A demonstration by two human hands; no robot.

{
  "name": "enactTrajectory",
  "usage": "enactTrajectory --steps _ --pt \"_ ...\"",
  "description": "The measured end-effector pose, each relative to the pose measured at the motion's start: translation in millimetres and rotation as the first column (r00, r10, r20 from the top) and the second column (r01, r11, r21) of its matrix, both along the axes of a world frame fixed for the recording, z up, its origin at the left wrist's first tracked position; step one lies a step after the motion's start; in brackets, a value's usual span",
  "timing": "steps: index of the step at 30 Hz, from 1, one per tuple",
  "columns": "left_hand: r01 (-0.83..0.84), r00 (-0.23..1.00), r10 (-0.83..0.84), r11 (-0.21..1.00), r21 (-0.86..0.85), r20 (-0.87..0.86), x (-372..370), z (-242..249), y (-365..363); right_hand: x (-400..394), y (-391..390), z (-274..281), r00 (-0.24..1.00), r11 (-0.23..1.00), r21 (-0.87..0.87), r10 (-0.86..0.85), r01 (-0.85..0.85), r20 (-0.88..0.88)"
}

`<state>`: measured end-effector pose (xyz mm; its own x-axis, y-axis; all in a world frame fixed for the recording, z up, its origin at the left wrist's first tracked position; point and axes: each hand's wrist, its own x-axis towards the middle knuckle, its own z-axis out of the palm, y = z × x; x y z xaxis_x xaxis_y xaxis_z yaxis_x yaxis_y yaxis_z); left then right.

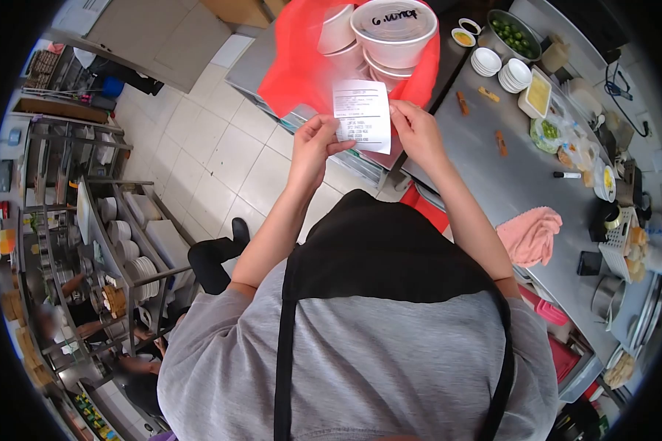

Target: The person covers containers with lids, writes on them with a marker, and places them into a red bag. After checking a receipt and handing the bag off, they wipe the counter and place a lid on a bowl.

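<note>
Our body: we see our grey top and black apron [390, 250] nearest, right under the camera.
Left hand: our left hand [312, 143] is up in front of us — its fingers are closed on the left edge of the slip.
Right hand: our right hand [413, 125] has its fingers pinched shut on the right edge of the same slip.
Slip: the white paper slip [362, 114] is held up between both hands, above the floor and just in front of the red bag.
Doing it well: we think we should hold the slip flat and still, keep our thumbs off the printed lines, and check each line against the tubs.
Pink cloth: a pink cloth [531, 234] lies on the steel bench [515, 176] to our right.
Pen: a marker [566, 175] lies on the bench, well apart from the slip.
Red bag: the red bag [294, 66] stands open behind the slip.
Tubs: white tubs with lids [393, 26] sit stacked in the bag — the top lid has black writing.
Far things: small white bowls [502, 67] and a bowl of green things [515, 33] sit at the far end.
Hard to see: the print on the slip is too small for us to read, the writing on the lid is unclear, and we cannot see what is inside the tubs.
Cut off: the dark round edge of the picture hides the corners.
</note>
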<state>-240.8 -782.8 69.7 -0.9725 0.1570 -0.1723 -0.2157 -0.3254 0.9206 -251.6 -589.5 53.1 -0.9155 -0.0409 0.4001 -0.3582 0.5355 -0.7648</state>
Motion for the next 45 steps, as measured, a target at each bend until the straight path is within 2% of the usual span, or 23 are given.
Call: enactTrajectory --steps 2,3,5,6,8,10,17,19,26,34,37,45 --pt "0.000 1.000 0.000 1.000 -0.018 -0.002 1 0 2 8 -1 9 0.950 0.975 -0.223 0.088 -0.020 0.299" --pt "-0.008 1.000 0.008 1.000 -0.010 -0.004 1 3 3 8 -2 3 0.950 0.975 -0.223 0.088 -0.020 0.300" --pt "-0.019 1.000 0.019 1.000 -0.004 -0.005 1 3 2 7 -7 -11 0.949 0.927 -0.373 0.156 -0.044 0.276" --pt "-0.013 1.000 0.012 0.999 0.036 0.008 0 1 -1 5 -8 -14 0.948 0.927 -0.373 0.157 -0.045 0.276" --pt "-0.008 1.000 0.006 0.997 0.076 0.020 -1 0 -1 3 -10 -13 0.942 0.761 -0.647 0.187 0.041 0.279" --pt "-0.033 0.999 0.033 0.999 -0.002 0.009 0 -1 0 7 -12 -3 0.938 0.757 -0.653 0.205 0.029 0.279" --pt "-0.027 1.000 0.026 0.998 0.061 0.016 1 -3 -4 8 -15 0 0.948 0.820 -0.571 0.149 0.039 0.280" --pt "-0.027 0.999 0.028 1.000 0.012 -0.022 2 -1 -2 8 -15 -1 0.947 0.813 -0.580 0.155 0.040 0.282" --pt "-0.016 1.000 0.016 1.000 0.006 0.009 3 0 -1 7 -14 -4 0.945 0.795 -0.605 0.159 0.049 0.285" --pt "-0.012 0.999 0.006 0.993 0.114 0.048 4 2 -3 7 -13 -6 0.948 0.793 -0.607 0.150 0.054 0.281" --pt "-0.034 0.999 0.033 0.999 0.039 0.036 5 1 -2 6 -13 -10 0.946 0.786 -0.616 0.157 0.054 0.284" --pt "-0.026 0.999 0.024 0.999 0.029 0.044 6 2 -2 8 -13 -9 0.945 0.787 -0.614 0.158 0.054 0.286"
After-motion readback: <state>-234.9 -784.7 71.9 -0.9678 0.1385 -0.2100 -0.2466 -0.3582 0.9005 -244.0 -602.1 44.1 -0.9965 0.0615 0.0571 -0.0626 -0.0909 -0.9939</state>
